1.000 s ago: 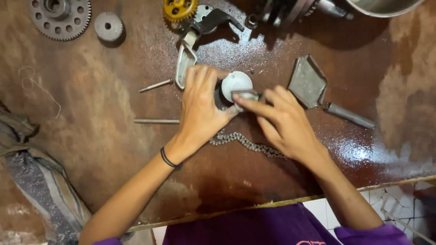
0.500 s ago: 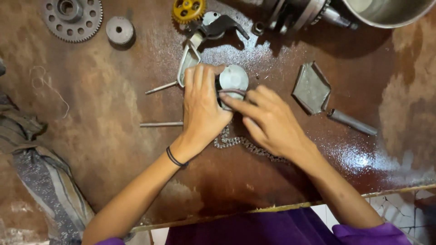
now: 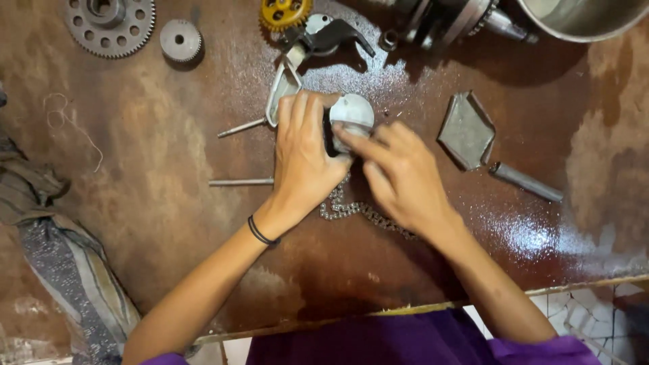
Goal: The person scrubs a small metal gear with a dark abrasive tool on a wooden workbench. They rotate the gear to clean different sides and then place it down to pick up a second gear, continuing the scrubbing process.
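Note:
My left hand point(image 3: 307, 159) wraps around a round grey metal piston point(image 3: 351, 111) held just above the oily brown table point(image 3: 169, 203). My right hand point(image 3: 399, 176) meets it from the right, fingertips pressed on the piston's side. A dark gap shows between the piston and my left palm. A short length of metal chain point(image 3: 355, 211) lies on the table beneath both hands.
Two thin rods point(image 3: 240, 182) lie left of my hands. A large gear point(image 3: 109, 23) and a small gear point(image 3: 180, 39) sit far left. A yellow sprocket point(image 3: 285, 11), engine parts point(image 3: 439, 20), a metal bowl point(image 3: 581, 17), a flat grey plate point(image 3: 466, 130) and a pin point(image 3: 526, 182) are around. Cloth point(image 3: 67, 270) lies at left.
Both hands with the piston have stayed together over the chain; my right fingers have shifted on the piston's side. The view has drifted slightly.

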